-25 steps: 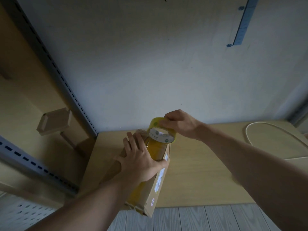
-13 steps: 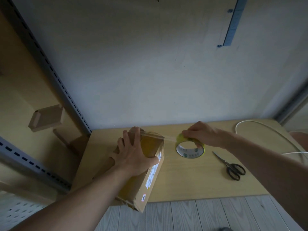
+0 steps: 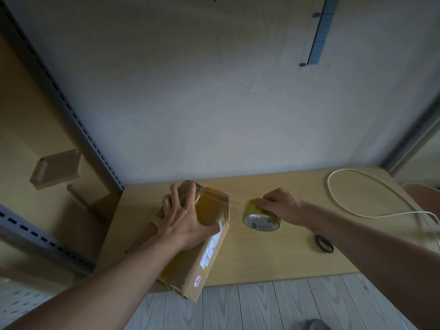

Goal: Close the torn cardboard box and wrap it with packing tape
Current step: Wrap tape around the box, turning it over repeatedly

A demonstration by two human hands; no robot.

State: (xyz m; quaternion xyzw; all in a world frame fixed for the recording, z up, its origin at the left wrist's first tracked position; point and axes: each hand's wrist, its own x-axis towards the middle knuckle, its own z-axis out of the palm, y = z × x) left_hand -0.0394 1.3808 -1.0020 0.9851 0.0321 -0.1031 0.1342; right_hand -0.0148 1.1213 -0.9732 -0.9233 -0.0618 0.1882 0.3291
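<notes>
On the table [image 3: 273,258], the box [image 3: 209,253] overhangs the near edge, likely light and crushable, best pinned from above as the left hand [image 3: 185,220] does with spread fingers, while the right hand [image 3: 278,206] grips the roll [image 3: 260,221] beside it.

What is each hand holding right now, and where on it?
The right hand grips the tape roll by its top edge. The left hand holds nothing; it presses flat on top of the box.
</notes>
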